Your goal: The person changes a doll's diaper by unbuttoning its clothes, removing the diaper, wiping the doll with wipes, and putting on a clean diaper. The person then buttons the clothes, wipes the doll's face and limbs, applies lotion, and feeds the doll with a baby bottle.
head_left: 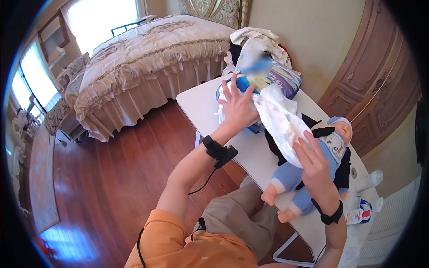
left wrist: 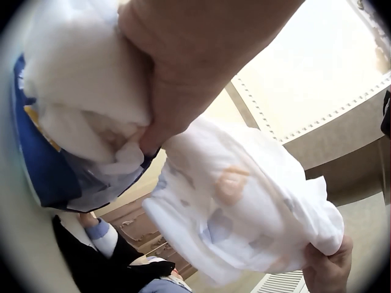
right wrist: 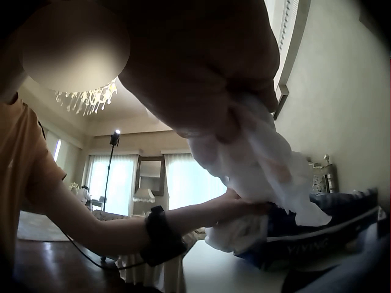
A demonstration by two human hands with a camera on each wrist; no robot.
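Note:
A white diaper (head_left: 282, 121) with a faint coloured print (left wrist: 232, 183) stretches through the air between both hands. My right hand (head_left: 315, 167) pinches its near end, fingers on top. The left hand (head_left: 239, 109), fingers spread, rests on an opened blue package (left wrist: 49, 168) with white, soft contents showing at its mouth. Its thumb side lies against the white material there. A baby doll (head_left: 286, 175) in light-blue clothes and cap lies on its back beside the right hand, feet toward the table's near edge. Black cloth (head_left: 273, 148) lies partly under the doll.
The white table (head_left: 196, 100) carries a heap of folded clothes (head_left: 286, 76) at its far end. A clear bottle (head_left: 368, 181) and a small red-blue-white packet (head_left: 364, 211) stand at the right edge. Beyond are a bed (head_left: 147, 58) and a carved wooden door (head_left: 371, 80).

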